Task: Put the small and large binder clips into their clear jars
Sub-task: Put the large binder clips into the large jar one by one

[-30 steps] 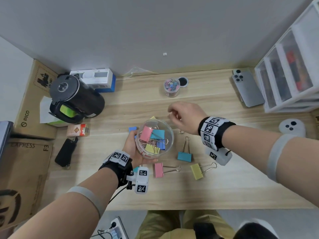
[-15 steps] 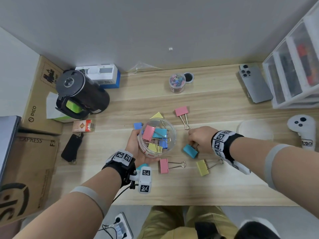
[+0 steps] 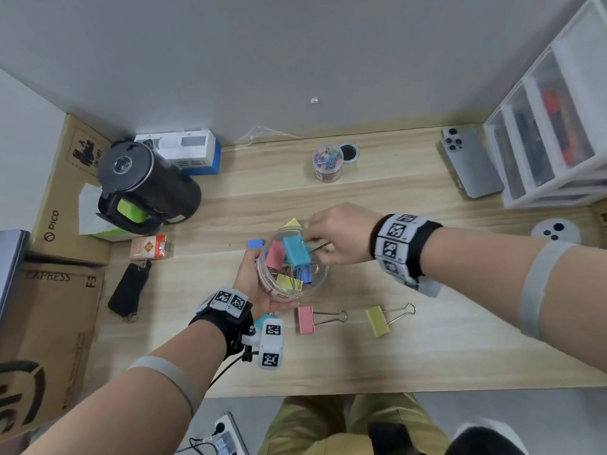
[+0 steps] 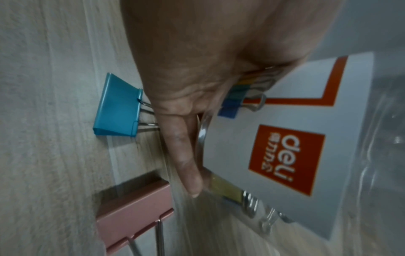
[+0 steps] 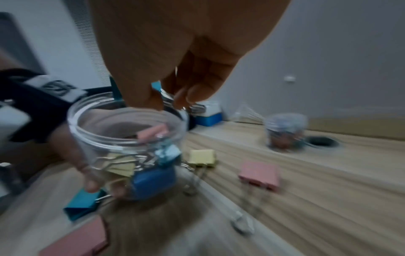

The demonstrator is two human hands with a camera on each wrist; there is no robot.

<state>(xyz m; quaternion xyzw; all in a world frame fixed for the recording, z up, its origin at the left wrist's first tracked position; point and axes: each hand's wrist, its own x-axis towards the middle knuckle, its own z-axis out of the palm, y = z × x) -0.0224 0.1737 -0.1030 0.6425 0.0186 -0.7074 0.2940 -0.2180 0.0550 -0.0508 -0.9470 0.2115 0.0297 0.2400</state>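
My left hand (image 3: 253, 277) grips the large clear jar (image 3: 292, 287), tilted, with several big clips inside. My right hand (image 3: 312, 239) pinches the wire handles of a teal binder clip (image 3: 295, 252) at the jar's mouth. In the right wrist view the fingers (image 5: 151, 102) hold those wires just over the jar rim (image 5: 122, 138). On the table lie a pink clip (image 3: 306, 320), a yellow clip (image 3: 377, 321), a blue clip (image 3: 255, 243) and another teal clip (image 4: 116, 107) under my left hand (image 4: 186, 121). The small jar (image 3: 326, 162) of small clips stands at the back, its lid (image 3: 348, 152) beside it.
A black flask (image 3: 147, 188) and cardboard boxes (image 3: 56, 205) crowd the left. A phone (image 3: 469, 162), a white drawer unit (image 3: 551, 126) and a white controller (image 3: 555, 231) sit on the right. A black pouch (image 3: 126, 290) and a small orange box (image 3: 149, 247) lie left of the jar.
My right hand dropped to the teal clip right of the jar, took it by its handles and lifted it to the jar's mouth. The left hand kept holding the jar.
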